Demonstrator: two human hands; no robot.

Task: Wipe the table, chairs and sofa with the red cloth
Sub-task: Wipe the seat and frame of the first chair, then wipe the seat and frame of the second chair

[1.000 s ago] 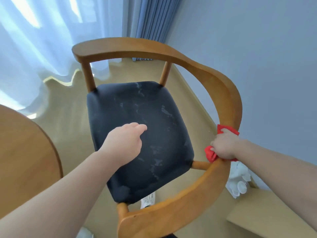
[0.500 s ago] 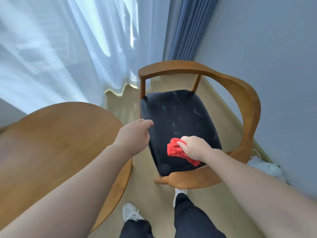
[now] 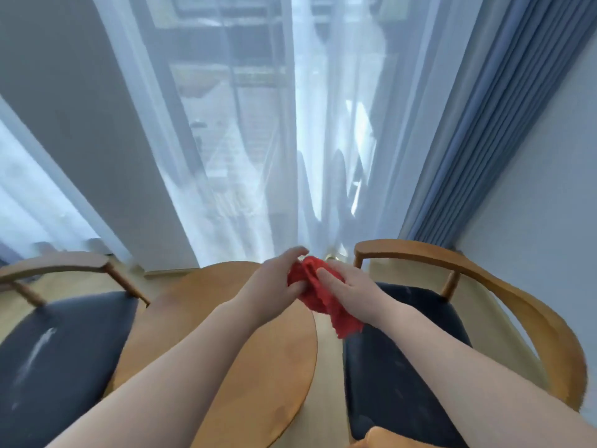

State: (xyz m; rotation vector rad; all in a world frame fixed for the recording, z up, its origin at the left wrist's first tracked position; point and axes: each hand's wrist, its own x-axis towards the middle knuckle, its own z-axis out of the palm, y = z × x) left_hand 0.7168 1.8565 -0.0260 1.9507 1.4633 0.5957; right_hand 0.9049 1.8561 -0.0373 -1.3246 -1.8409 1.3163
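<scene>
Both of my hands hold the red cloth [image 3: 318,294] in the air above the far edge of the round wooden table [image 3: 258,376]. My left hand [image 3: 277,279] grips its bunched left side with thumb and curled fingers. My right hand [image 3: 347,287] holds its right side, and a loose corner hangs down below. A wooden armchair with a dark seat [image 3: 403,367] stands right of the table. A second one [image 3: 61,350] stands to the left. No sofa is in view.
Sheer white curtains [image 3: 252,140] cover the window straight ahead, with a blue curtain [image 3: 494,124] bunched at the right beside a pale wall [image 3: 549,195]. A strip of light floor [image 3: 328,360] runs between the table and the right chair.
My view has swung up from the right chair to the table between both chairs. My right hand lifted the cloth off the seat and my left hand has taken hold of it too.
</scene>
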